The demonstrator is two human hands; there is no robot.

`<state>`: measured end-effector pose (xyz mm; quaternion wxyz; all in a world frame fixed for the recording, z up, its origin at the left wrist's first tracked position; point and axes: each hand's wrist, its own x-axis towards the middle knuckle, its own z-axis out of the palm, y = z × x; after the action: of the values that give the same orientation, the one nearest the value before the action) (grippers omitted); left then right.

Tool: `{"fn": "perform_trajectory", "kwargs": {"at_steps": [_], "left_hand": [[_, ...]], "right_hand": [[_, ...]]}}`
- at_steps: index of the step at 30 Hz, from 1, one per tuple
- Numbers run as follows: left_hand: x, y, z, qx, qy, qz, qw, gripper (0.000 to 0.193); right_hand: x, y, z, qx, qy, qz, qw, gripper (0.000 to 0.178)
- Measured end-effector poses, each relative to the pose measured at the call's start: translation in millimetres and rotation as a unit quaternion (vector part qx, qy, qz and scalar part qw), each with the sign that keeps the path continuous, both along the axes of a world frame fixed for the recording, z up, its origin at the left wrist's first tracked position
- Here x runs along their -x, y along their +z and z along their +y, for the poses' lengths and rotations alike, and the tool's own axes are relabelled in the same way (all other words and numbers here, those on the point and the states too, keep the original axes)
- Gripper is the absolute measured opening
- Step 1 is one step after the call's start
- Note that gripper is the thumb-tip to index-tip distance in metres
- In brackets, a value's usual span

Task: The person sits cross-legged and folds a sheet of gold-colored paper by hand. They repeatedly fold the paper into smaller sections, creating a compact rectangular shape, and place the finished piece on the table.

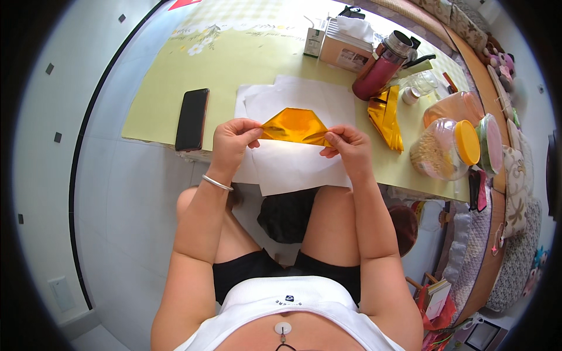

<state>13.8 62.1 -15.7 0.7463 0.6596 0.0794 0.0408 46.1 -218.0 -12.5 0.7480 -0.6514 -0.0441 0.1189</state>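
While our left hand point(231, 145) and right hand point(352, 147) pinch gold foil point(294, 126) over white paper point(297, 167), we judge it light, flimsy, best held at its ends.

From my head, one near fisheye looks down on my left hand point(233, 140) and right hand point(351, 146), around mid-frame.

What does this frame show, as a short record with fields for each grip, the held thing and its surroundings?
Left grip: pinching the left end of the gold foil sheet
Right grip: pinching its right end
Held shape: flat top edge, sloping sides
Beneath: white paper sheets on the table
Left side: dark phone
Right side: second gold piece, maroon flask, yellow-lidded jar
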Motion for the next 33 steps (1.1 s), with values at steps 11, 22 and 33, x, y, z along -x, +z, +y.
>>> {"fn": "perform_trajectory", "kwargs": {"at_steps": [11,22,33], "left_hand": [[-1.4,10.7,-15.5,0.049,-0.07,-0.087,0.993,0.04],[-3.2,0.3,-16.7,-0.014,-0.087,-0.048,0.995,0.021],[-6.7,-5.5,-15.2,0.015,-0.1,-0.031,0.994,0.02]], "right_hand": [[14.6,16.4,-21.7,-0.09,-0.049,-0.04,0.994,0.015],[-2.8,22.9,-105.2,0.287,-0.45,-0.436,0.724,0.025],[-31.4,30.0,-103.8,0.121,-0.472,-0.403,0.775,0.019]]}}
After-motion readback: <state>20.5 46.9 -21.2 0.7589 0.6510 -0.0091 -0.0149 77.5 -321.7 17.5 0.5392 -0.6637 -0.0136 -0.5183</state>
